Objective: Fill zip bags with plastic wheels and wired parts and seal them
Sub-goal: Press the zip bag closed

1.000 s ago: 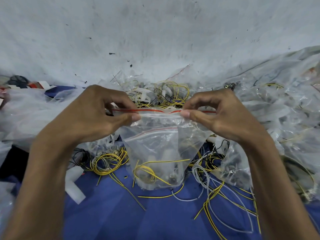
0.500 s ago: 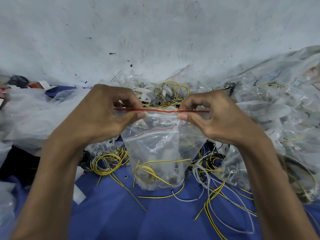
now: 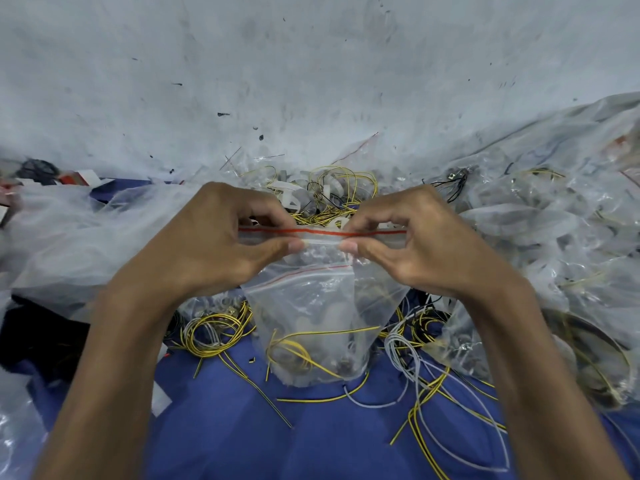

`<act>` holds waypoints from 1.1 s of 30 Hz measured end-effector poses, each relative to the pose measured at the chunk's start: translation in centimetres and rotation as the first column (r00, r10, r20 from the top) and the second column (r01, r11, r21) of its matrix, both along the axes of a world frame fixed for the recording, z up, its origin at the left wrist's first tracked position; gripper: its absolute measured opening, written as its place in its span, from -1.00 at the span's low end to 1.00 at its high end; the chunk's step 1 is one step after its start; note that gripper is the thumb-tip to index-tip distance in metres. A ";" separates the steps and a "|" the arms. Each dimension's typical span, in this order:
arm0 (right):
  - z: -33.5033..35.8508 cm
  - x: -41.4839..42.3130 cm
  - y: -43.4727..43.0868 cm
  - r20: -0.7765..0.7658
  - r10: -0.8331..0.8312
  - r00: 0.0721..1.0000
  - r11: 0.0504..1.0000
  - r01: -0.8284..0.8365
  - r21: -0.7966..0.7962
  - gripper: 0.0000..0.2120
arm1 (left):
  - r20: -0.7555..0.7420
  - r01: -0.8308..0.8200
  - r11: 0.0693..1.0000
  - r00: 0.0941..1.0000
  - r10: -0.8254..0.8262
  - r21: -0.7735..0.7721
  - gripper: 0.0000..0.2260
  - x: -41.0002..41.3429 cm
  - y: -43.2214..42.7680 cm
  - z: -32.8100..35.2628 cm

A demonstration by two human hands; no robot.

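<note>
A clear zip bag [image 3: 322, 317] with a red line along its zip strip [image 3: 322, 233] hangs upright in front of me. Inside it lie a yellow wired part and pale plastic wheels. My left hand [image 3: 221, 247] pinches the strip's left half between thumb and fingers. My right hand [image 3: 415, 240] pinches the right half, and the two thumbs sit close together near the middle. The bag's bottom rests on the blue cloth [image 3: 242, 438]. A second red-lined zip bag [image 3: 304, 275] shows through just behind it.
Loose yellow and grey wired parts [image 3: 426, 386] lie on the cloth left and right of the bag. A heap of wheels and wires [image 3: 329, 192] sits behind my hands. Filled clear bags [image 3: 554, 237] pile up at the right; crumpled plastic sheet [image 3: 69, 237] at the left. A white wall stands behind.
Both hands have slid inward along the zip strip, thumbs now near its middle. The strip, bowed a second ago, now runs straight and flat.
</note>
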State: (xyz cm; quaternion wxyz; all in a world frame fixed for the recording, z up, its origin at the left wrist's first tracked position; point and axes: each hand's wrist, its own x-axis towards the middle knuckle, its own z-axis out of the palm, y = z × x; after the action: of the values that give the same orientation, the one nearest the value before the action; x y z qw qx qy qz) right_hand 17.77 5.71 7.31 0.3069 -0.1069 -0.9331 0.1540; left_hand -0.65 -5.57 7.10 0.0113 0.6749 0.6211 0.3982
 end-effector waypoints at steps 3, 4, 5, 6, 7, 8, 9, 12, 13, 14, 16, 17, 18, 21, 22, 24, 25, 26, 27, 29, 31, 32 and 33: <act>0.0 0.0 0.0 -0.012 -0.018 1.000 0.999 0.017 -0.034 -0.94 | 0.000 0.019 1.000 1.000 -0.019 0.000 -0.92 0.0 0.0 0.0; 0.0 -0.2 -0.2 -0.024 -0.029 0.999 0.999 0.028 -0.031 -0.93 | 0.000 0.022 1.000 1.000 -0.022 0.006 -0.91 0.1 0.0 0.0; 0.0 -0.3 -0.3 -0.032 -0.035 0.999 0.999 0.034 -0.026 -0.93 | -0.006 0.025 1.000 1.000 -0.025 0.014 -0.88 0.1 0.1 0.0; -0.1 -0.5 -0.4 -0.032 -0.034 0.999 0.999 0.033 -0.019 -0.93 | -0.014 0.027 0.999 1.000 -0.027 0.017 -0.85 0.2 0.1 0.0; -0.1 -0.6 -0.5 -0.025 -0.028 0.999 1.000 0.028 -0.011 -0.93 | -0.024 0.031 0.999 0.999 -0.030 0.023 -0.83 0.2 0.1 0.0; -0.1 -0.7 -0.6 -0.020 -0.023 1.000 1.000 0.023 -0.001 -0.93 | -0.032 0.037 0.999 0.999 -0.036 0.028 -0.82 0.3 0.2 0.0; -0.1 -0.7 -0.7 -0.018 -0.018 1.000 1.000 0.018 0.013 -0.93 | -0.042 0.045 0.998 0.998 -0.044 0.037 -0.84 0.3 0.2 -0.1; 0.0 -0.5 -0.7 -0.013 0.000 1.000 0.998 0.000 0.057 -0.92 | -0.063 0.087 0.995 0.995 -0.083 0.055 -0.94 0.6 0.1 0.0; 0.1 -0.4 -0.7 -0.009 0.003 1.000 0.999 -0.003 0.052 -0.92 | -0.065 0.102 0.993 0.993 -0.098 0.059 -0.93 0.6 0.1 0.0; 0.1 -0.3 -0.6 -0.005 0.002 1.000 0.999 -0.002 0.033 -0.92 | -0.066 0.114 0.992 0.992 -0.110 0.061 -0.92 0.7 0.1 0.0; 0.1 -0.3 -0.6 -0.015 -0.003 1.000 1.000 0.002 -0.012 -0.93 | -0.054 0.114 0.991 0.992 -0.110 0.071 -0.90 0.8 0.1 0.0; 0.1 -0.4 -0.6 -0.026 -0.006 1.000 1.000 0.005 -0.020 -0.93 | -0.030 0.109 0.991 0.994 -0.107 0.074 -0.93 0.9 0.3 0.0; 0.1 -0.6 -0.7 -0.031 -0.010 0.999 1.000 0.010 -0.011 -0.93 | 0.002 0.101 0.992 0.995 -0.101 0.073 -0.94 1.0 0.4 0.0; 0.0 -0.9 -0.9 -0.015 -0.017 1.000 0.999 0.017 0.046 -0.93 | 0.054 0.107 0.993 0.993 -0.109 0.047 -0.92 1.1 0.5 -0.1; 0.0 -0.9 -0.9 -0.019 -0.011 1.000 0.998 0.012 0.063 -0.94 | 0.060 0.123 0.992 0.990 -0.125 0.038 -0.94 1.2 0.4 -0.1; -0.1 -0.9 -0.9 -0.040 0.004 0.999 0.996 0.000 0.086 -0.96 | 0.036 0.123 0.991 0.992 -0.125 0.047 -0.90 1.2 0.3 0.0; -0.1 -0.9 -0.9 -0.051 0.008 0.999 0.997 -0.003 0.083 -0.96 | 0.018 0.117 0.991 0.993 -0.119 0.059 -0.89 1.2 0.4 -0.1; -0.1 -1.0 -0.9 -0.059 0.008 0.998 0.997 -0.004 0.074 -0.95 | 0.011 0.113 0.991 0.993 -0.115 0.070 -0.90 1.1 0.4 -0.1; -0.2 -1.0 -0.9 -0.065 0.007 0.998 0.998 -0.002 0.067 -0.95 | 0.005 0.104 0.991 0.994 -0.105 0.079 -0.89 1.1 0.4 -0.1; -0.2 -1.2 -0.9 -0.072 -0.001 0.997 0.997 0.006 0.072 -0.95 | 0.033 0.101 0.993 0.994 -0.103 0.058 -0.94 0.8 0.3 0.0; -0.3 -1.5 -1.0 -0.069 0.002 0.998 0.997 0.003 0.079 -0.94 | 0.033 0.100 0.995 0.994 -0.101 0.012 -0.93 0.3 0.0 0.3; -0.3 -1.6 -1.1 -0.065 0.006 0.998 0.997 -0.001 0.080 -0.93 | 0.022 0.092 0.996 0.996 -0.092 -0.009 -0.90 0.0 -0.2 0.3; -0.3 -1.6 -1.1 -0.062 0.007 0.998 0.997 -0.002 0.081 -0.92 | 0.008 0.079 0.997 0.997 -0.079 -0.016 -0.90 -0.2 -0.4 0.4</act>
State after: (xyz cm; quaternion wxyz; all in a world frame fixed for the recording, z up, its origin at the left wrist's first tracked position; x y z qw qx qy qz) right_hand 16.14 4.63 6.98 0.3395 -0.0873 -0.9289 0.1199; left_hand -0.83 -5.93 7.53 0.0346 0.6975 0.5971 0.3948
